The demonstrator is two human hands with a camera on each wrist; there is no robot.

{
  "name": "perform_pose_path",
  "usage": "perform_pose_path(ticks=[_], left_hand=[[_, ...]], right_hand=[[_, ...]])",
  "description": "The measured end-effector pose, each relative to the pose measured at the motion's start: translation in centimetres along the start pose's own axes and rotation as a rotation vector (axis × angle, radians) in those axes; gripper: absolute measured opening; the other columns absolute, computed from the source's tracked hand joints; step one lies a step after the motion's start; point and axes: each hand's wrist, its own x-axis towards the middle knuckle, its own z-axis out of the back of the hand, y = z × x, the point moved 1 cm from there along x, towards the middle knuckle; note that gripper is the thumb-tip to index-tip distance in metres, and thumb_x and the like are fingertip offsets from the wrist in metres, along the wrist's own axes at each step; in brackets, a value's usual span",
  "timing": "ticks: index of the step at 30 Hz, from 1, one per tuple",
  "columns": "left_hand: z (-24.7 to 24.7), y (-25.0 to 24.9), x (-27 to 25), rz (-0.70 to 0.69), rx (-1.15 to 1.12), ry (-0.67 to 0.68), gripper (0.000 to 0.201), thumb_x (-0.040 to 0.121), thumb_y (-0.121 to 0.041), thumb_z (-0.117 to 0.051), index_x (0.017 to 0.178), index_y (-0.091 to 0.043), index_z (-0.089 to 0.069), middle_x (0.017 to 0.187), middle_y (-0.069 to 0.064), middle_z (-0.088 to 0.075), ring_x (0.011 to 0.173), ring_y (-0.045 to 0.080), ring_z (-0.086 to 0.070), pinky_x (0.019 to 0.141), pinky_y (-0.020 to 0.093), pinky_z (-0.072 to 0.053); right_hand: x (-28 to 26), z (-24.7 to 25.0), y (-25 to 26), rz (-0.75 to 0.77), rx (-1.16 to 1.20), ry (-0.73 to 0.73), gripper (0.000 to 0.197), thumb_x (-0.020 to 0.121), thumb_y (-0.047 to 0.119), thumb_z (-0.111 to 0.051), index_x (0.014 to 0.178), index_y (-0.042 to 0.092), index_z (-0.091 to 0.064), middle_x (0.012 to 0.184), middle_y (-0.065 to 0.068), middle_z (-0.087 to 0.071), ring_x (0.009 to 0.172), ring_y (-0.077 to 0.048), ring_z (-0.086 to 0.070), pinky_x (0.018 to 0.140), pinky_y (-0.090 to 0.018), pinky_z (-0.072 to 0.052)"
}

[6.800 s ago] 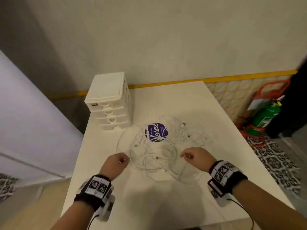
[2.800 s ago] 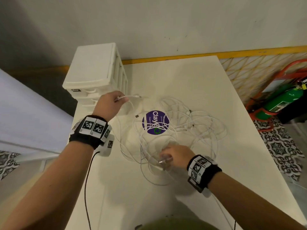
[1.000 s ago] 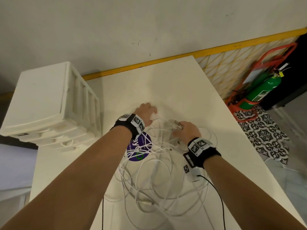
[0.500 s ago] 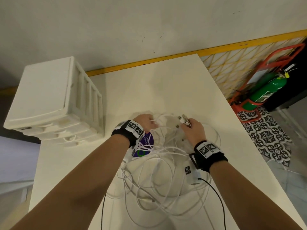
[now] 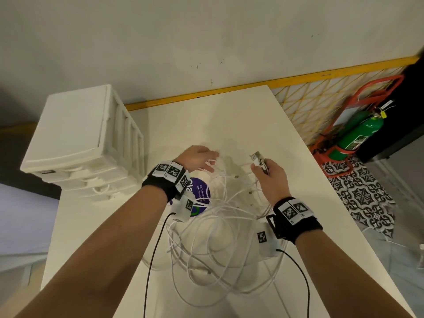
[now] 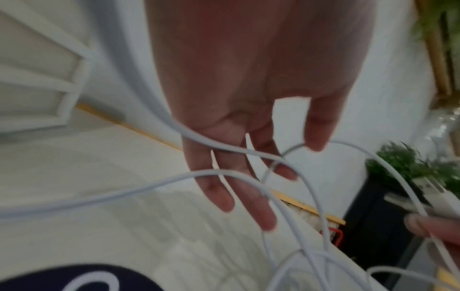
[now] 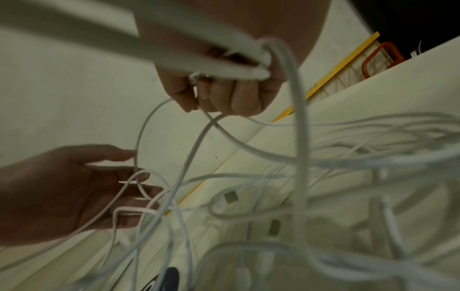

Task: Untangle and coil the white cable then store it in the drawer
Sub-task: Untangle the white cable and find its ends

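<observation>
A tangled white cable lies heaped on the white table, with several loops lifted off it. My right hand pinches plug ends of the cable and holds them above the heap; its curled fingers show in the right wrist view. My left hand is to the left of it, fingers straight and spread, with cable strands running across them. The white drawer unit stands at the table's left, drawers closed.
A round purple sticker lies on the table under the cable. Black wrist-camera leads trail toward me. Off the right edge stand a green extinguisher in a red stand and a yellow lattice.
My right hand has risen with the plug ends and moved slightly right. My left hand has spread its fingers among the strands, and more loops are lifted.
</observation>
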Motion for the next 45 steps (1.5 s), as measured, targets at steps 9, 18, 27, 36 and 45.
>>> perform_pose_path(ticks=[9, 18, 27, 36, 45], left_hand=[[1.6, -1.6, -4.5, -0.4, -0.219, -0.495, 0.027, 0.086, 0.003, -0.05, 0.076, -0.013, -0.07, 0.103, 0.011, -0.062, 0.093, 0.014, -0.06, 0.087, 0.02, -0.045], [-0.9, -1.9, -10.7, -0.653, -0.092, -0.414, 0.038, 0.081, 0.007, -0.062, 0.093, -0.029, -0.059, 0.08, -0.007, -0.06, 0.069, 0.015, -0.06, 0.083, 0.03, -0.053], [-4.5, -0.2, -14.8, -0.599, -0.104, -0.317, 0.058, 0.083, 0.006, -0.061, 0.127, -0.022, -0.037, 0.102, -0.008, -0.052, 0.073, 0.023, -0.068, 0.069, 0.042, -0.056], [-2.6, 0.2, -16.0, -0.511, -0.108, -0.384, 0.055, 0.089, -0.023, -0.061, 0.135, -0.024, -0.03, 0.119, -0.007, -0.048, 0.104, 0.013, -0.052, 0.076, 0.016, -0.047], [-0.4, -1.3, -15.8, -0.448, -0.064, 0.025, 0.055, 0.097, -0.011, -0.047, 0.146, -0.022, -0.026, 0.149, 0.004, -0.035, 0.129, 0.013, -0.043, 0.111, 0.033, -0.035]], right_hand=[[-2.7, -0.6, 1.6, 0.041, -0.051, 0.143, 0.027, 0.089, 0.038, -0.054, 0.07, 0.02, -0.057, 0.06, -0.001, -0.052, 0.059, -0.02, -0.051, 0.059, -0.024, -0.043], [-3.3, -0.5, 7.8, 0.072, 0.11, 0.108, 0.033, 0.091, 0.033, -0.052, 0.064, 0.017, -0.042, 0.057, 0.001, -0.036, 0.054, -0.017, -0.036, 0.057, -0.032, -0.03], [-6.8, -2.3, 10.0, 0.019, 0.358, 0.327, 0.033, 0.096, 0.025, -0.044, 0.096, -0.004, -0.061, 0.067, -0.003, -0.049, 0.05, -0.013, -0.036, 0.052, -0.027, -0.032], [-8.2, -2.0, 9.5, 0.164, 0.201, 0.484, 0.026, 0.096, 0.031, -0.044, 0.073, 0.021, -0.055, 0.067, -0.007, -0.043, 0.055, -0.012, -0.034, 0.055, -0.024, -0.027], [-9.5, -1.4, 9.5, 0.218, 0.228, 0.694, 0.019, 0.097, 0.024, -0.043, 0.084, 0.012, -0.05, 0.075, -0.013, -0.058, 0.055, -0.012, -0.033, 0.05, -0.018, -0.028]])
